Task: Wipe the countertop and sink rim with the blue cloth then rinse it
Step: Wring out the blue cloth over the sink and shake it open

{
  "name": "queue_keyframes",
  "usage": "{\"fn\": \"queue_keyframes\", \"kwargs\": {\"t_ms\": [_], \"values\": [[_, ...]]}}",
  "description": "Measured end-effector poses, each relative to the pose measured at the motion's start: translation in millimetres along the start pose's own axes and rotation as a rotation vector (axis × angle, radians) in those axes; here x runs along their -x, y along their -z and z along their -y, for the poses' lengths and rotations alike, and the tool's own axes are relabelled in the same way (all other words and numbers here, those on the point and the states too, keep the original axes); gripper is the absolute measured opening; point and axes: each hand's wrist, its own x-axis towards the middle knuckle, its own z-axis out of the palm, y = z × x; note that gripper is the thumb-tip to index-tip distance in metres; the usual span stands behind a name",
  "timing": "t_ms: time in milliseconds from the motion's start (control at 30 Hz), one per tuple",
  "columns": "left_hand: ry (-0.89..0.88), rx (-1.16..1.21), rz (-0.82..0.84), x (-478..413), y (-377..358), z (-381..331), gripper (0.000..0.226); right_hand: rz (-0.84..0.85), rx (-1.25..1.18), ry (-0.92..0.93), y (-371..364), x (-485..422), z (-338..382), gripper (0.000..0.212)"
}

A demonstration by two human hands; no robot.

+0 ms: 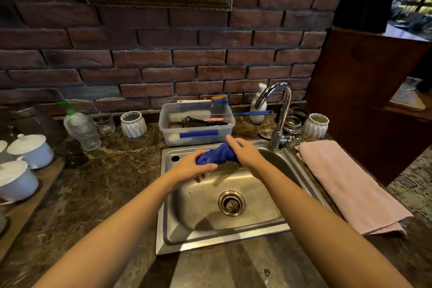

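The blue cloth (216, 155) is bunched into a twisted roll and held over the back part of the steel sink (168, 229). My left hand (190, 167) grips its left end. My right hand (244, 153) grips its right end, a little higher and farther back. The cloth's middle shows between the two hands. The chrome tap (279, 110) stands at the sink's back right, and no water is seen running from it. The dark marble countertop (100, 184) surrounds the sink.
A clear plastic tub (196, 134) of brushes sits behind the sink. A pink towel (346, 184) lies to the right. White ribbed cups (133, 124), a plastic bottle (81, 127) and lidded white pots (30, 149) stand at the left. A brick wall rises behind.
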Motion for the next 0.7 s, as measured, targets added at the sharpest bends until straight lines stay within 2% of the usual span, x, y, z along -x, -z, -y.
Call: {"fn": "queue_keyframes", "kwargs": {"t_ms": [100, 167, 300, 400, 467, 533, 633, 667, 700], "values": [[0.102, 0.050, 0.155, 6.8, 17.0, 9.2, 0.050, 0.152, 0.104, 0.091, 16.4, 6.9, -1.5, 0.022], [0.188, 0.029, 0.227, 12.5, 27.2, 15.6, 0.055, 0.213, 0.071, 0.113, 26.5, 10.7, -1.1, 0.014], [0.270, 0.003, 0.345, 20.0, 37.0, 18.9, 0.081, 0.169, -0.132, 0.094, 29.4, 14.5, 0.5, 0.024], [0.252, 0.035, 0.397, 26.2, 42.3, 16.4, 0.085, 0.134, -0.102, 0.150, 25.6, 15.9, 3.5, 0.026], [0.255, 0.051, 0.401, 31.4, 48.8, 15.1, 0.080, 0.066, -0.076, 0.248, 25.9, 16.5, 8.1, 0.028], [0.273, -0.005, 0.418, 38.3, 55.8, 16.5, 0.066, -0.035, -0.095, 0.352, 29.7, 18.2, 16.7, 0.031], [0.240, -0.200, 0.357, 45.4, 62.9, 19.0, 0.022, -0.106, -0.166, 0.459, 39.6, 19.9, 35.8, 0.031], [0.197, -0.196, 0.295, 47.1, 63.3, 14.7, 0.019, -0.081, -0.126, 0.486, 41.7, 20.7, 42.4, 0.030], [0.134, -0.161, 0.223, 47.6, 62.5, 8.2, 0.027, -0.037, -0.032, 0.505, 42.4, 22.4, 48.3, 0.028]]}}
